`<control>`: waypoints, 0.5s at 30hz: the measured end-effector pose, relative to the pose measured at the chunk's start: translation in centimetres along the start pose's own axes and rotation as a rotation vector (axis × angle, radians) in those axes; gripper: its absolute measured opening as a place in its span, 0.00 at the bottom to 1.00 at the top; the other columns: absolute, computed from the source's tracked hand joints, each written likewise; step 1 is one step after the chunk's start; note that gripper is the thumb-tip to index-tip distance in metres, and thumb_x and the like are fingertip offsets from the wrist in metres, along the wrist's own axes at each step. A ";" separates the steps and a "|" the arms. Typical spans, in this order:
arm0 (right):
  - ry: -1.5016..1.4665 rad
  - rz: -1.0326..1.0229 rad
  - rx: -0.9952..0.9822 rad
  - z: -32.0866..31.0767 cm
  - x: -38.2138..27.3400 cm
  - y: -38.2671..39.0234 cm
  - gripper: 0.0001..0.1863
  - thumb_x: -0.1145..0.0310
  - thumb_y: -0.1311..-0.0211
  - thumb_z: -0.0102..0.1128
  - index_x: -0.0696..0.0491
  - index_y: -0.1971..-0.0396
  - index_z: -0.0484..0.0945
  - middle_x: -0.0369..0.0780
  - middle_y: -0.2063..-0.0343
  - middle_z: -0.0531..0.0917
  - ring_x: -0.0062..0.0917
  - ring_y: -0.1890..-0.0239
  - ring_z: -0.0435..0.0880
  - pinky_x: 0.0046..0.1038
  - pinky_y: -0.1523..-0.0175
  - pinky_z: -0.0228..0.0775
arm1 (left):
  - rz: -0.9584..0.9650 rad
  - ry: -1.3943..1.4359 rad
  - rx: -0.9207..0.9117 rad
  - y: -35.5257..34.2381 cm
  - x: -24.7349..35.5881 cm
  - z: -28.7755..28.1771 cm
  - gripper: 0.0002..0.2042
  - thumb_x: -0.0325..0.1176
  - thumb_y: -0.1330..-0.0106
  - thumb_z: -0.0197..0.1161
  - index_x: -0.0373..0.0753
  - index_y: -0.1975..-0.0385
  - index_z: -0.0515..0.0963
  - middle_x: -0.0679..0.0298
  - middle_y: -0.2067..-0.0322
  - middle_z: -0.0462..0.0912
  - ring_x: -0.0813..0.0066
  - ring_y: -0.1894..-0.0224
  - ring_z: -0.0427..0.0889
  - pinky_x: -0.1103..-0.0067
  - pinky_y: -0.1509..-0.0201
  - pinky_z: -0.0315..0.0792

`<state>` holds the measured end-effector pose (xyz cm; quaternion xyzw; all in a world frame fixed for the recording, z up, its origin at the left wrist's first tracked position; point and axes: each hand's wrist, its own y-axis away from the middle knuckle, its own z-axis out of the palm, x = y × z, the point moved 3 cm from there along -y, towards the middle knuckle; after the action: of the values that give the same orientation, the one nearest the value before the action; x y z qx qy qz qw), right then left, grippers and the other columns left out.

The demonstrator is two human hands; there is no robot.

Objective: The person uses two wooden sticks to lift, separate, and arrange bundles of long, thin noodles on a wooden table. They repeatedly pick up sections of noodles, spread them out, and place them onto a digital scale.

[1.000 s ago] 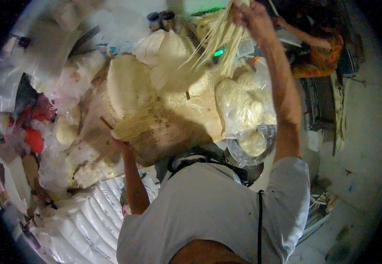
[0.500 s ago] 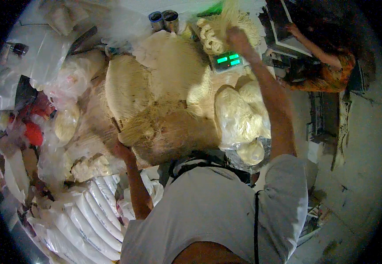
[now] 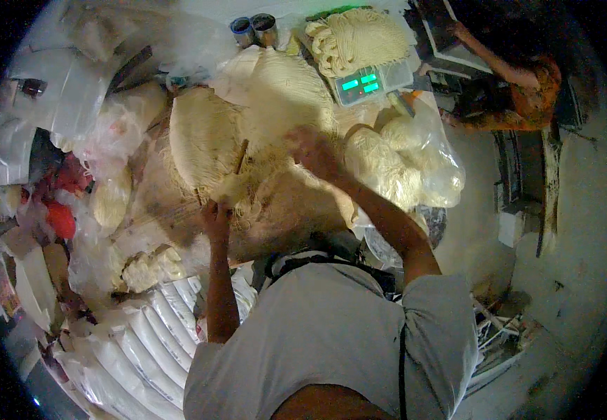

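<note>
Heaps of pale yellow noodles (image 3: pixel 205 140) lie on the wooden table before me, with a second heap (image 3: pixel 289 84) behind to the right. My left hand (image 3: pixel 217 217) is closed at the front edge of the left heap, beside loose strands; what its fingers hold is hidden. A short brown stick (image 3: pixel 242 155) leans among the noodles just beyond it. Over the right side of the heaps hovers my right hand (image 3: pixel 312 150), smeared by motion, so its fingers do not show clearly. At the back right, folded noodles (image 3: pixel 359 42) rest on a scale (image 3: pixel 380 80) with a lit green display.
Clear bags of noodles (image 3: pixel 384 164) stand at the table's right side. Two metal cans (image 3: pixel 263 29) are at the back. Plastic bags (image 3: pixel 111 133) and a red object (image 3: pixel 60 220) crowd the left. White packed sacks (image 3: pixel 135 343) lie below. Another person's arm (image 3: pixel 496 63) shows at right.
My right hand has come from the noodles above the scale back toward me and left, over the heaps. My left hand has shifted slightly right and up. The stick now shows among the noodles.
</note>
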<state>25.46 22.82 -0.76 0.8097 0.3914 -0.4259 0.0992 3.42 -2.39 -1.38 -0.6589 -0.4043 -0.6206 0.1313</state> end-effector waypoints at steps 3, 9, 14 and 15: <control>-0.393 0.107 0.000 5.1 -4.7 1.9 0.21 0.69 0.40 0.67 0.55 0.46 0.78 0.45 0.49 0.80 0.33 0.50 0.82 0.31 0.54 0.78 | 0.107 -0.094 -0.166 -0.4 -0.5 0.3 0.15 0.41 0.27 0.61 0.36 0.72 0.76 0.69 0.81 0.74 0.82 0.78 0.72 0.80 0.74 0.64; -0.514 0.224 0.003 8.8 -8.6 3.1 0.19 0.63 0.38 0.68 0.58 0.51 0.82 0.44 0.57 0.84 0.27 0.57 0.83 0.30 0.56 0.77 | 0.178 -0.196 -0.206 0.0 1.1 0.7 0.16 0.41 0.29 0.61 0.33 0.72 0.76 0.67 0.81 0.75 0.81 0.78 0.71 0.78 0.74 0.65; -0.415 0.367 -0.048 7.9 -8.3 3.6 0.17 0.62 0.36 0.67 0.62 0.57 0.84 0.40 0.69 0.87 0.23 0.66 0.84 0.27 0.58 0.77 | 0.308 -0.207 -0.224 1.1 2.7 -0.1 0.16 0.40 0.29 0.61 0.32 0.72 0.76 0.63 0.82 0.75 0.78 0.79 0.71 0.76 0.74 0.64; -0.475 0.353 -0.025 8.7 -7.7 4.0 0.16 0.63 0.35 0.67 0.62 0.57 0.84 0.39 0.69 0.87 0.22 0.66 0.83 0.26 0.58 0.76 | 0.386 -0.249 -0.227 1.3 3.3 -0.1 0.17 0.40 0.29 0.61 0.31 0.73 0.75 0.62 0.83 0.75 0.77 0.79 0.70 0.75 0.75 0.64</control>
<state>20.50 11.58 -0.93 0.7415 0.2155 -0.5750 0.2704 3.98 -2.04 2.13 -0.8056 -0.2118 -0.5397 0.1217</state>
